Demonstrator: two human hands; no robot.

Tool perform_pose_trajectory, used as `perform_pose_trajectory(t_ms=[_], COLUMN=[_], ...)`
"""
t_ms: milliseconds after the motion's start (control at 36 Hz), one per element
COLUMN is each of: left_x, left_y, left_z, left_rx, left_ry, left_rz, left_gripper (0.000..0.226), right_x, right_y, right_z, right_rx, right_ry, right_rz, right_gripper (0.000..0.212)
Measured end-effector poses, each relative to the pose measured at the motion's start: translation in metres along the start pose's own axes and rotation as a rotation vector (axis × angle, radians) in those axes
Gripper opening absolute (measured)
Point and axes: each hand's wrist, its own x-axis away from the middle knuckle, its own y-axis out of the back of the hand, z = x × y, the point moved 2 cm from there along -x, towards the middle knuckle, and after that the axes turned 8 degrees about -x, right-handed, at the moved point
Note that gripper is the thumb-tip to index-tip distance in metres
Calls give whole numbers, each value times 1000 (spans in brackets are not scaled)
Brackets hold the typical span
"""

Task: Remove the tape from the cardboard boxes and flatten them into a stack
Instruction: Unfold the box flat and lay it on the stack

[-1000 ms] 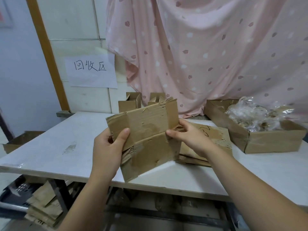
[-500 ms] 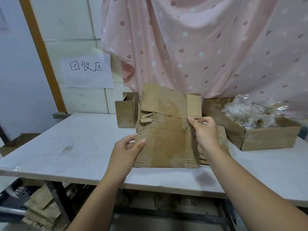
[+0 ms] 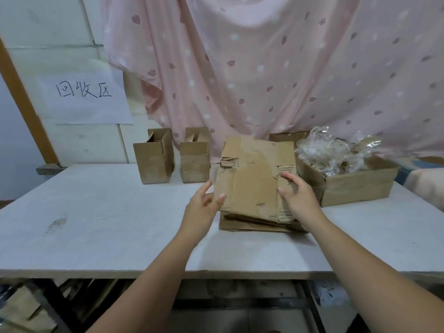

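A flattened brown cardboard box (image 3: 252, 179) lies tilted on top of a low stack of flattened cardboard (image 3: 249, 225) on the white table (image 3: 108, 212). My left hand (image 3: 204, 205) holds its left edge, thumb on top and fingers behind. My right hand (image 3: 298, 198) rests on its right side, fingers spread over the torn corrugated edge. Two small upright boxes stand at the back, the left box (image 3: 153, 162) and the right box (image 3: 194, 162), both with their tops open.
An open cardboard tray (image 3: 355, 183) heaped with crumpled clear tape sits at the right. A pink dotted curtain hangs behind. A paper sign (image 3: 84, 97) is on the wall at left. Cardboard scraps (image 3: 24, 311) lie under the table.
The flattened box went from held up in front of me to lowered onto the stack at the right. Both hands moved forward and right with it.
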Motion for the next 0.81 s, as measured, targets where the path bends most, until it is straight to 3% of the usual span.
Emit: perform_pose_trajectory(t_ms=[83, 167, 278, 361, 444, 556, 694, 806], left_x=[0, 3, 0, -5, -7, -8, -18, -20], left_y=[-13, -21, -22, -19, -16, -8, 41, 73], left_z=[6, 18, 32, 36, 40, 41, 58, 75], left_rx=[-233, -295, -458, -423, -282, -241, -322, 57], left_ry=[-45, -45, -72, -45, -3, -8, 30, 144], left_rz=[101, 148, 142, 123, 125, 78, -78, -226], left_gripper=[69, 65, 55, 45, 39, 40, 29, 21], right_x=[-18, -26, -28, -28, -24, -17, -15, -26], right_y=[12, 16, 12, 3, -12, -35, -69, -104], right_z=[-17, -37, -51, -42, -28, -9, 22, 40], right_rx=[215, 434, 717, 861, 1019, 998, 794, 716], right_ry=[1, -30, -118, -109, 26, 216, 279, 308], right_rz=[80, 154, 107, 101, 97, 104, 259, 364], right_gripper=[42, 38, 32, 33, 43, 42, 29, 30])
